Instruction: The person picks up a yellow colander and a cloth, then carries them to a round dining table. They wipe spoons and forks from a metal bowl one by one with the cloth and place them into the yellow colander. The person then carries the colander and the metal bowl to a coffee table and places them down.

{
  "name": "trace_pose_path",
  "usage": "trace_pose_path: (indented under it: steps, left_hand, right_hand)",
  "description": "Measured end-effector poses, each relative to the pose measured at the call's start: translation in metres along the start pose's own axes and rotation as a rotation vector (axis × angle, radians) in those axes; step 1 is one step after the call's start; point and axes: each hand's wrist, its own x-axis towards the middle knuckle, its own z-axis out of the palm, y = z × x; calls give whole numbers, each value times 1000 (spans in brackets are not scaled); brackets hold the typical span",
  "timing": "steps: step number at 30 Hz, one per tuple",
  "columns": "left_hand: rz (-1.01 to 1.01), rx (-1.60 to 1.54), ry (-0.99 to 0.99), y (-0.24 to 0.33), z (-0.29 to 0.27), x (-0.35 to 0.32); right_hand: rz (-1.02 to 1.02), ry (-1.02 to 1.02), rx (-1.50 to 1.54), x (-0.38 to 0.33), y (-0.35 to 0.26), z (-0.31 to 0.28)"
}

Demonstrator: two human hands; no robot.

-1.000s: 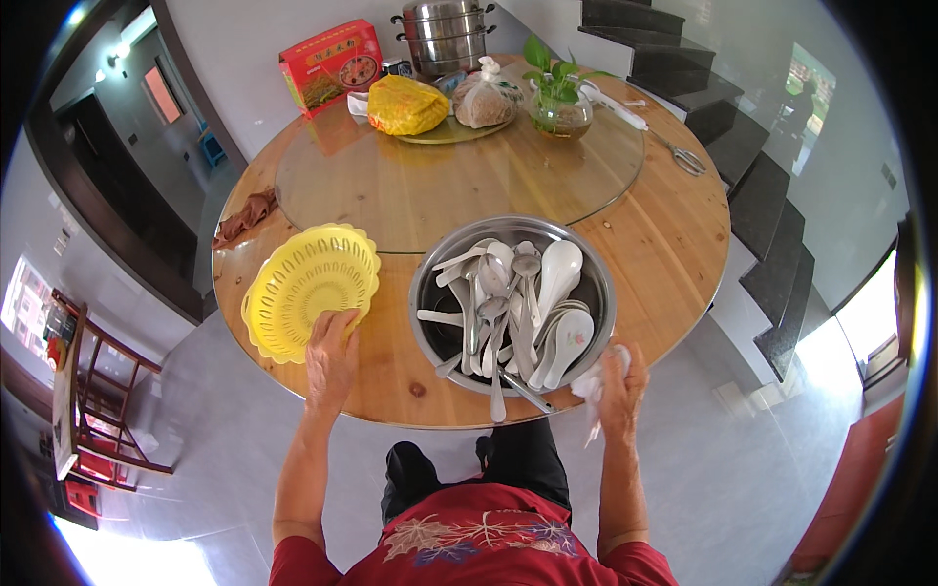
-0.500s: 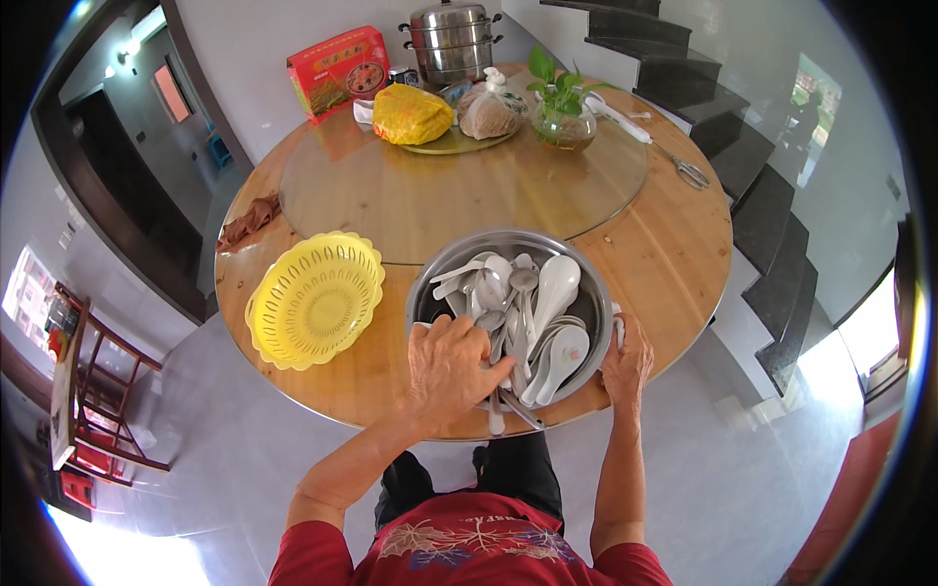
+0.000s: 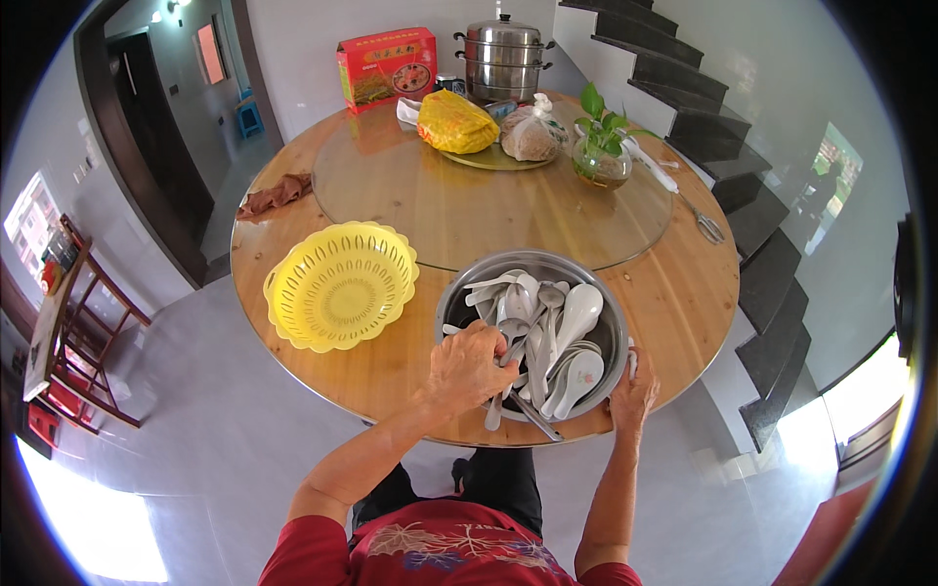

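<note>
A round steel basin (image 3: pixel 449 293) near the table's front edge holds a pile of white ceramic spoons (image 3: pixel 583 311) and metal spoons (image 3: pixel 552 296). My left hand (image 3: pixel 471 365) reaches over its near left side, fingers curled in and closed on a metal spoon (image 3: pixel 512 328); the fingers hide part of it. Several handles stick out over the near rim. At the basin's right side, my right hand (image 3: pixel 635 389) is closed round a small white thing (image 3: pixel 633 361) that I cannot make out, beside the rim.
A yellow slotted plastic basket (image 3: pixel 342 337) stands left of the basin. Behind lies a glass turntable (image 3: pixel 469 220) with a yellow bag (image 3: pixel 457 123), a tied clear bag (image 3: pixel 531 139) and a plant bowl (image 3: pixel 601 168). A steamer pot (image 3: pixel 503 59), red box (image 3: pixel 388 70), brown cloth (image 3: pixel 276 195) and scissors (image 3: pixel 705 225) surround it.
The whole view has shifted, so the tabletop things appear farther right. My left hand's fingers have drawn closer together among the spoons. My right hand stays at the basin's right side.
</note>
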Motion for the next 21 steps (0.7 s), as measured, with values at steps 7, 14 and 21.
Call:
trace_pose_path:
  steps: [7,14,21]
  left_hand:
    - [50,-1,92,-13,-7,-2]
    - [73,-323,99,-20,-19,3]
    - [-156,-875,-1,-16,-39,-1]
  right_hand:
    - [-87,10,-38,0,7,6]
    - [1,-13,11,-2,-1,2]
    - [202,56,315,0,-2,-2]
